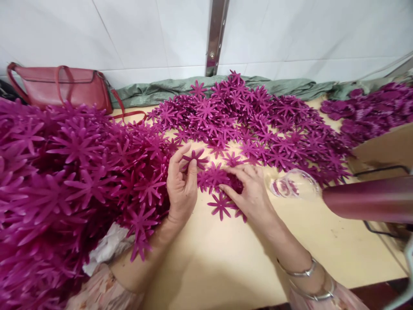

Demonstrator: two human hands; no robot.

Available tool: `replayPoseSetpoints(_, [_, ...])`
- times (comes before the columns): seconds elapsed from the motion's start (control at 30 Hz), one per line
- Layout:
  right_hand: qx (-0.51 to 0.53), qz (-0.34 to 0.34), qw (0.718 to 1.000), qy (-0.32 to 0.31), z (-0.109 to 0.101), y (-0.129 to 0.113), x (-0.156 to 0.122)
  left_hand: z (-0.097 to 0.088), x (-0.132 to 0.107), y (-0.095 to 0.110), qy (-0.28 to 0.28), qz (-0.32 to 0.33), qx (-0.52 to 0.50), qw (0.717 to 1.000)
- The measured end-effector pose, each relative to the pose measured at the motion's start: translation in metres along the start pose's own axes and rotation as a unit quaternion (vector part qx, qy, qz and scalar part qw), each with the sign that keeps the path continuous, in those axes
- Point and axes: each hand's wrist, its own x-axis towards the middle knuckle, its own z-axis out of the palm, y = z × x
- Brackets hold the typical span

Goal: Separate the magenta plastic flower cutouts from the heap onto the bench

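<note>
My left hand [182, 183] pinches one magenta star-shaped flower piece [195, 158] between thumb and fingers, just right of a big heap of the same pieces [64, 172]. My right hand [250, 191] lies palm down with curled fingers on a small cluster of flower pieces [214, 176] on the table. One loose flower [220, 205] rests below its fingertips. Two silver bangles [303, 273] ring my right wrist.
A second spread of flower pieces [258, 120] covers the far table [226, 258]. A clear plastic cup [293, 184] lies on its side right of my hand. A maroon tube [368, 199], a red handbag [61, 86], green cloth [161, 90] and a cardboard box [383, 148] surround.
</note>
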Motion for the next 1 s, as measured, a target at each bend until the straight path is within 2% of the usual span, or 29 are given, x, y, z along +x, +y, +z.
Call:
replayPoseSetpoints(0.1, [0.013, -0.005, 0.999, -0.031, 0.004, -0.001, -0.001, 0.001, -0.002, 0.001, -0.017, -0.019, -0.006, 1.000])
replayPoseSetpoints(0.27, [0.072, 0.027, 0.993, 0.086, -0.001, -0.002, 0.001, 0.001, -0.008, 0.002, -0.078, -0.103, -0.065, 0.989])
replayPoseSetpoints(0.37, [0.104, 0.068, 0.982, 0.145, -0.004, 0.002, 0.002, 0.002, -0.008, 0.003, -0.076, -0.150, -0.109, 0.980])
replayPoseSetpoints(0.47, [0.165, 0.112, 0.965, 0.170, -0.005, 0.005, 0.002, 0.004, -0.005, 0.005, -0.064, -0.191, -0.141, 0.969])
replayPoseSetpoints(0.57, [0.245, 0.140, 0.948, 0.149, -0.007, 0.003, 0.004, 0.005, -0.003, 0.007, -0.069, -0.213, -0.159, 0.962])
replayPoseSetpoints(0.63, [0.278, 0.141, 0.942, 0.124, -0.007, 0.000, 0.004, 0.006, -0.003, 0.007, -0.067, -0.201, -0.151, 0.966])
replayPoseSetpoints(0.7, [0.285, 0.127, 0.943, 0.112, -0.006, -0.003, 0.004, 0.006, -0.004, 0.005, -0.045, -0.160, -0.125, 0.978])
replayPoseSetpoints(0.77, [0.262, 0.087, 0.956, 0.096, -0.002, -0.005, 0.002, 0.006, -0.005, 0.004, -0.003, -0.089, -0.090, 0.992])
replayPoseSetpoints(0.83, [0.224, 0.023, 0.974, 0.036, 0.003, -0.008, -0.002, 0.005, -0.006, 0.006, 0.022, -0.024, -0.063, 0.997])
replayPoseSetpoints(0.93, [0.219, -0.038, 0.973, -0.055, 0.009, -0.013, -0.006, 0.009, -0.009, 0.020, 0.001, 0.006, -0.059, 0.998])
replayPoseSetpoints(1.0, [0.250, -0.023, 0.967, -0.039, 0.006, -0.013, -0.005, 0.013, -0.014, 0.036, -0.035, -0.019, -0.095, 0.995])
